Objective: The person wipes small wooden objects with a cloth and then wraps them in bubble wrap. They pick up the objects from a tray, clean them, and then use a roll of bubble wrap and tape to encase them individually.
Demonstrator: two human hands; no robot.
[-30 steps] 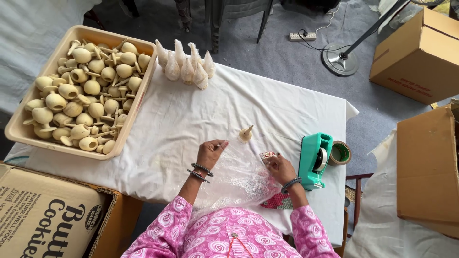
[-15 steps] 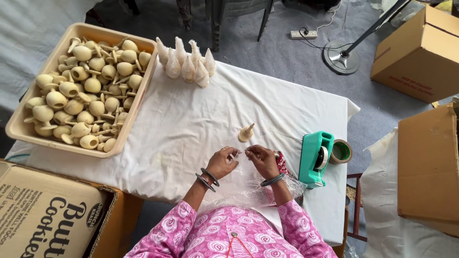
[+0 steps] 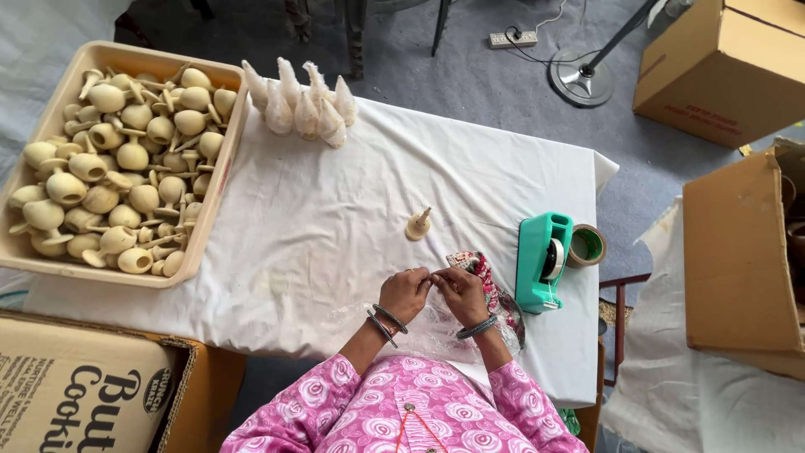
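My left hand (image 3: 406, 292) and my right hand (image 3: 459, 293) meet fingertip to fingertip at the near edge of the table with the white cloth (image 3: 319, 218). Both pinch something small and clear, seemingly the thin plastic wrap (image 3: 423, 331) that lies crumpled under my wrists. A single pale wooden top (image 3: 418, 225) stands on the cloth just beyond my hands, untouched. A patterned red cloth (image 3: 482, 268) lies beside my right hand.
A beige tray (image 3: 220, 176) full of several wooden tops sits at the left. Several wrapped tops (image 3: 302, 105) lie at the far edge. A green tape dispenser (image 3: 543, 260) and a tape roll (image 3: 586, 246) sit at the right. Cardboard boxes (image 3: 738, 252) stand around.
My hands were apart, the left one flat on the plastic wrap. They have come together and now pinch at one spot in front of me.
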